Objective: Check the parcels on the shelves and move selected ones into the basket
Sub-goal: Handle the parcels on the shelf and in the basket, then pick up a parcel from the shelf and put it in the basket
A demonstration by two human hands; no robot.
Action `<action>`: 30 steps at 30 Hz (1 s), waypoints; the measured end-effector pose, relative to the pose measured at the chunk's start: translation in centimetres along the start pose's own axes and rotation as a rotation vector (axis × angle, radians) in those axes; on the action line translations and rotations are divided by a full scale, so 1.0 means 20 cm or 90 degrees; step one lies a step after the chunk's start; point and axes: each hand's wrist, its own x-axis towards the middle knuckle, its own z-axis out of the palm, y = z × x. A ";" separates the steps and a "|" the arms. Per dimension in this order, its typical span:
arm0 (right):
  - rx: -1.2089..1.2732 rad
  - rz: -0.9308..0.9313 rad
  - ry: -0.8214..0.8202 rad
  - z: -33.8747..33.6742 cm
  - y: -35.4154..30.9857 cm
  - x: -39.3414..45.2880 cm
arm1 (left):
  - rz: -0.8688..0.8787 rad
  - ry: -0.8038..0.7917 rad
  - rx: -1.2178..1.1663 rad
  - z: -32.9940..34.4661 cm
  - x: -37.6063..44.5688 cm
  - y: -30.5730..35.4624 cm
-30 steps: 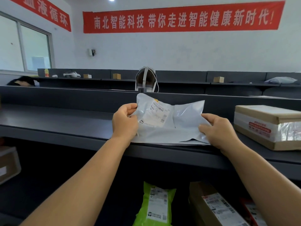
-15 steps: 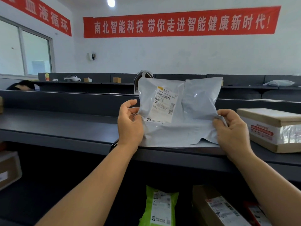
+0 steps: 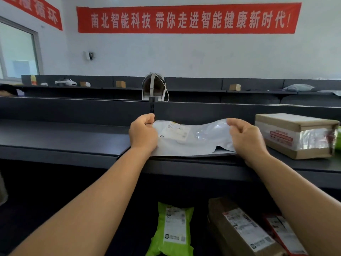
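Observation:
A grey plastic mailer bag (image 3: 191, 139) with a white label lies nearly flat on the dark upper shelf (image 3: 64, 137). My left hand (image 3: 143, 133) pinches its left edge with curled fingers. My right hand (image 3: 246, 137) grips its right edge, fingers curled over the top. No basket is in view.
A taped cardboard box (image 3: 295, 134) stands on the same shelf just right of my right hand. On the lower shelf lie a green mailer (image 3: 173, 230), a brown box (image 3: 241, 230) and a red parcel (image 3: 284, 235). A person wearing a headset (image 3: 154, 87) is behind the shelf's back panel.
The mailer stood upright with its label facing me half a second ago; both hands have now lowered it back down towards the shelf surface.

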 end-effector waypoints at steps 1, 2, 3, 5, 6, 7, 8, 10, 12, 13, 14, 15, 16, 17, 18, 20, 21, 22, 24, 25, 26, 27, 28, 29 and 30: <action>-0.018 0.002 -0.008 0.00 -0.01 0.00 | 0.000 -0.015 0.020 0.00 0.00 0.00; -0.038 0.005 -0.018 -0.01 -0.02 -0.01 | 0.008 -0.026 0.043 0.00 -0.01 0.01; -0.059 0.006 -0.026 -0.01 -0.03 -0.02 | 0.022 -0.032 0.066 0.00 -0.01 0.02; -0.096 0.004 -0.040 0.00 -0.06 -0.03 | 0.055 -0.041 0.091 0.01 -0.04 0.05; -0.111 0.003 -0.048 0.00 -0.07 -0.03 | 0.072 -0.049 0.093 0.01 -0.05 0.08; -0.127 0.001 -0.054 0.01 -0.09 -0.04 | 0.091 -0.061 0.089 0.02 -0.07 0.10; -0.138 -0.005 -0.056 0.01 -0.10 -0.05 | 0.111 -0.077 0.080 0.03 -0.08 0.13; -0.129 -0.020 -0.044 0.01 -0.11 -0.05 | 0.142 -0.121 0.049 0.06 -0.12 0.18; -0.098 -0.033 -0.017 0.00 -0.13 -0.07 | 0.153 -0.164 0.008 0.10 -0.14 0.23; -0.085 -0.036 -0.006 -0.01 -0.14 -0.07 | 0.147 -0.182 -0.018 0.12 -0.16 0.26; -0.078 -0.041 0.003 -0.03 -0.15 -0.08 | 0.135 -0.198 -0.047 0.14 -0.17 0.28; -0.075 -0.043 0.011 -0.05 -0.16 -0.07 | 0.120 -0.211 -0.076 0.16 -0.19 0.30; -0.071 -0.039 0.021 -0.08 -0.17 -0.07 | 0.106 -0.221 -0.099 0.18 -0.20 0.33; -0.065 -0.037 0.031 -0.11 -0.18 -0.07 | 0.095 -0.230 -0.116 0.21 -0.22 0.35; -0.059 -0.042 0.043 -0.14 -0.19 -0.06 | 0.087 -0.240 -0.129 0.23 -0.23 0.38; -0.049 -0.055 0.060 -0.20 -0.20 -0.04 | 0.075 -0.260 -0.147 0.29 -0.27 0.42; -0.044 -0.059 0.067 -0.24 -0.19 -0.03 | 0.072 -0.269 -0.151 0.32 -0.29 0.45; -0.046 -0.062 0.075 -0.28 -0.19 -0.02 | 0.068 -0.279 -0.153 0.36 -0.30 0.47; -0.050 -0.061 0.098 -0.35 -0.18 0.01 | 0.066 -0.293 -0.159 0.42 -0.34 0.51; -0.048 -0.061 0.110 -0.39 -0.16 0.03 | 0.063 -0.299 -0.162 0.45 -0.35 0.53; -0.044 -0.062 0.120 -0.43 -0.15 0.04 | 0.059 -0.304 -0.164 0.49 -0.37 0.56; -0.045 -0.062 0.129 -0.48 -0.13 0.06 | 0.052 -0.308 -0.167 0.53 -0.39 0.58; -0.051 -0.061 0.135 -0.53 -0.11 0.07 | 0.043 -0.313 -0.170 0.57 -0.40 0.60; -0.056 -0.059 0.141 -0.58 -0.09 0.09 | 0.033 -0.319 -0.171 0.62 -0.42 0.62; -0.060 -0.056 0.147 -0.62 -0.06 0.11 | 0.024 -0.324 -0.169 0.66 -0.43 0.64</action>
